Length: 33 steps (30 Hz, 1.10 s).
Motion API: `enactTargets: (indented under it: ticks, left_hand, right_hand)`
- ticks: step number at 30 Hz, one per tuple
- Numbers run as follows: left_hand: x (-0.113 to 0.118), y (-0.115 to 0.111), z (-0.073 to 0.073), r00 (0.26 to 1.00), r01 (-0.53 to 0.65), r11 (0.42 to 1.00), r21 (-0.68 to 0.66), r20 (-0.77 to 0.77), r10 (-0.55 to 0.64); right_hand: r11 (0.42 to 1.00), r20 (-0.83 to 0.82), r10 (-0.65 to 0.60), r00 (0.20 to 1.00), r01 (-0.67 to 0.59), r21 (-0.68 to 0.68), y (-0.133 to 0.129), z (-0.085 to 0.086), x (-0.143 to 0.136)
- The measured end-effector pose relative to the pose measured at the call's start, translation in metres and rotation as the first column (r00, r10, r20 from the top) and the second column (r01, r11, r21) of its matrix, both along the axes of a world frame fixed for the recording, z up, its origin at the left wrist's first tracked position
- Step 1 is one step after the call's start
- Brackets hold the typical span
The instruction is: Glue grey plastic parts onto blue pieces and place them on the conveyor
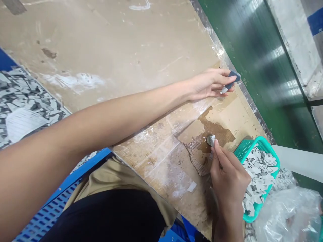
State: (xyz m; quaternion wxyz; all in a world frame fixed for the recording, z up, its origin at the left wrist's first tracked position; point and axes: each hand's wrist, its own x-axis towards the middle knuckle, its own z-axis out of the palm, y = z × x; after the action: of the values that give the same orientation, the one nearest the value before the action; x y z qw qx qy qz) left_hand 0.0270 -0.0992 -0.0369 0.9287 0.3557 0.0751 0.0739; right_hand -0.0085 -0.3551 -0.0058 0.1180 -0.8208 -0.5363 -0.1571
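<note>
Scuffed, glue-smeared wood-toned board makes up the desk (151,50), bordered on its far right by a green panel (242,33). Work looks to be mid-course, since each hand has a piece in it and neither piece has been set down. The left hand (214,84), out near the desk's far edge, pinches a dark grey piece (234,76) between thumb and fingers; a pale tip shows below, and blur leaves it unclear whether that belongs to the same piece. The right hand (228,169) pinches a small grey-white piece (212,138) by its fingertips, right at the brown wet patch (218,127) on the desk.

What is finished and what is waiting cannot be sorted with certainty: the heaped grey-white pieces (261,168) in the turquoise plastic basket (244,149) could be either, as could the larger pile (37,95) off the desk at left. Going by those heaps, plenty lies outside the hands.

Counted: two hands, one piece visible in the right and at least one in the left, one basket, one clear plastic bag (287,211) beside it, one white sheet (24,124) on the left pile, and one small white scrap (192,186) on the desk. The heaped pieces are too many and too overlapped to number.
</note>
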Motion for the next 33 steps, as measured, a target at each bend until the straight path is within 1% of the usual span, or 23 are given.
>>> enactTargets:
  ticks: [3,7,10,12,15,19,20,22,25,27,30,33]
  left_hand:
    - [0.003,0.001,-0.006,1.000,0.002,1.000,0.013,-0.002,-0.002]
    - [0.012,0.002,-0.018,0.999,-0.005,1.000,0.031,0.040,0.004]
    - [0.014,0.001,-0.022,0.998,-0.018,0.999,0.034,0.057,0.016]
    - [0.013,-0.001,-0.021,0.997,-0.015,0.999,0.044,0.077,0.012]
    - [0.009,-0.005,-0.014,0.995,0.000,0.997,0.074,0.097,-0.008]
    - [0.002,-0.012,-0.004,0.999,-0.048,0.991,0.122,0.026,0.045]
    - [0.001,-0.014,-0.002,0.998,-0.066,0.986,0.151,0.016,0.065]
    - [-0.002,-0.018,0.001,0.996,-0.092,0.971,0.219,0.024,0.089]
    - [-0.007,-0.022,0.006,0.995,-0.101,0.948,0.303,0.033,0.095]
    - [-0.011,-0.024,0.010,0.997,-0.080,0.935,0.345,0.013,0.080]
    - [-0.016,-0.028,0.016,1.000,0.014,0.917,0.399,-0.014,-0.009]
    - [-0.021,-0.035,0.020,0.992,0.123,0.879,0.461,-0.019,-0.128]
  right_hand:
    - [1.000,-0.026,-0.015,1.000,0.015,-0.015,-0.002,-0.001,0.000]
    - [1.000,-0.038,-0.004,0.999,0.003,-0.027,-0.005,-0.003,0.000]
    - [1.000,-0.037,0.005,0.999,-0.006,-0.024,-0.006,-0.004,0.001]
    - [1.000,-0.032,0.009,0.999,-0.009,-0.029,-0.005,-0.004,0.001]
    - [0.999,-0.031,0.015,0.999,-0.016,-0.050,-0.005,-0.003,0.001]
    - [0.997,-0.049,0.007,0.999,-0.011,-0.076,-0.005,-0.004,0.001]
    - [0.999,-0.057,0.003,0.998,-0.006,-0.053,-0.005,-0.004,0.001]
    - [0.999,-0.091,-0.021,0.996,0.024,0.034,-0.004,-0.002,0.001]
    - [0.981,-0.216,-0.079,0.973,0.115,0.158,-0.004,0.005,0.000]
    - [0.962,-0.296,-0.097,0.950,0.166,0.217,-0.005,0.010,-0.001]
    - [0.917,-0.334,-0.110,0.936,0.225,0.329,-0.007,0.014,-0.002]
    - [0.840,-0.338,-0.133,0.932,0.286,0.460,-0.008,0.016,-0.001]
